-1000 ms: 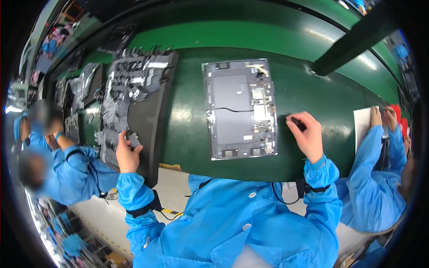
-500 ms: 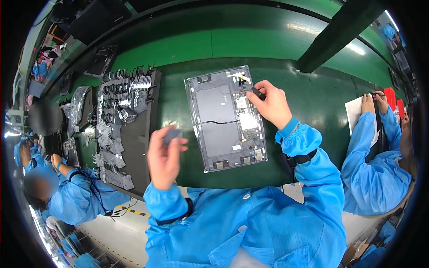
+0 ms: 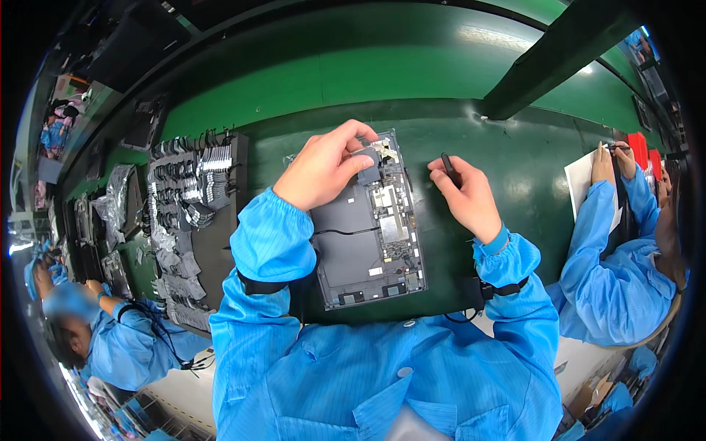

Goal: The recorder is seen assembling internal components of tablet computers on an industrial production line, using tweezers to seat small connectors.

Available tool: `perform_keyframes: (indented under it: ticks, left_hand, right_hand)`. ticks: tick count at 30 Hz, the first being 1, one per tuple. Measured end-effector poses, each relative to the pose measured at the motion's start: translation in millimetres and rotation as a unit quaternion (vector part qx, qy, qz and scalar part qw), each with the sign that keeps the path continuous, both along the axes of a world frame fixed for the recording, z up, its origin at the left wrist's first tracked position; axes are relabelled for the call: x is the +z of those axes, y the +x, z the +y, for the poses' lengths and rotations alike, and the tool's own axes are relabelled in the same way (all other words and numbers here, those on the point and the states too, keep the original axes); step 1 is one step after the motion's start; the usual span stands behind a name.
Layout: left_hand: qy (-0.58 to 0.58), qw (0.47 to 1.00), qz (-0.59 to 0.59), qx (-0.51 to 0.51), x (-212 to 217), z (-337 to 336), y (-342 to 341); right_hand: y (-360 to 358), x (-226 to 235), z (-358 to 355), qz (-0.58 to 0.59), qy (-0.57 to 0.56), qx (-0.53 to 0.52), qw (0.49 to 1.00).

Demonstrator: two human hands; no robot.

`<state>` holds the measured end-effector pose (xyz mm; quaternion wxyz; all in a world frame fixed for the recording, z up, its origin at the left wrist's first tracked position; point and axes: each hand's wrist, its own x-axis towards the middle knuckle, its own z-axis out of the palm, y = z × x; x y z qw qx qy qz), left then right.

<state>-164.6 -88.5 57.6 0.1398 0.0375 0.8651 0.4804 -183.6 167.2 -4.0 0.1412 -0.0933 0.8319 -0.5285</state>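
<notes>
An opened tablet-like device [image 3: 342, 264] lies on the green bench in front of me, its circuit board and connectors exposed along the right side. A black cable crosses its middle. My left hand [image 3: 323, 167] reaches over its upper part, with thumb and fingers closed on a small flat grey piece [image 3: 369, 175]. That piece is over the top of the board; whether it touches, I cannot tell. Off the device's right edge, my right hand [image 3: 472, 200] grips a short black pen-like tool [image 3: 451, 170], pointing up and away from me.
To the left stands a dark tray [image 3: 217, 253] with rows of small grey pieces with black ends. Beyond it lie clear plastic wrapping [image 3: 116, 195] and more dark devices. A slanted dark post [image 3: 548, 70] rises at the back right. Co-workers in blue sit on both sides.
My left hand has carried the grey piece from beside the device to over its upper end. My right hand has drawn back with the black tool, off the device to the right.
</notes>
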Motion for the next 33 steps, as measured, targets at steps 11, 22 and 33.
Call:
perform_keyframes:
  ticks: [11,22,33]
  left_hand:
    - [0.161,0.980,0.032,0.110,23.4,-20.2,33.6]
    - [0.179,0.967,0.059,0.173,23.0,-29.8,63.1]
    - [0.204,0.961,0.060,0.178,26.0,-30.2,71.3]
  right_hand:
    - [-20.6,11.5,-13.8,0.102,0.094,0.141,0.980]
    - [-16.5,5.3,-21.7,0.190,0.218,0.156,0.945]
    - [-26.0,15.0,-22.3,0.031,0.039,0.180,0.982]
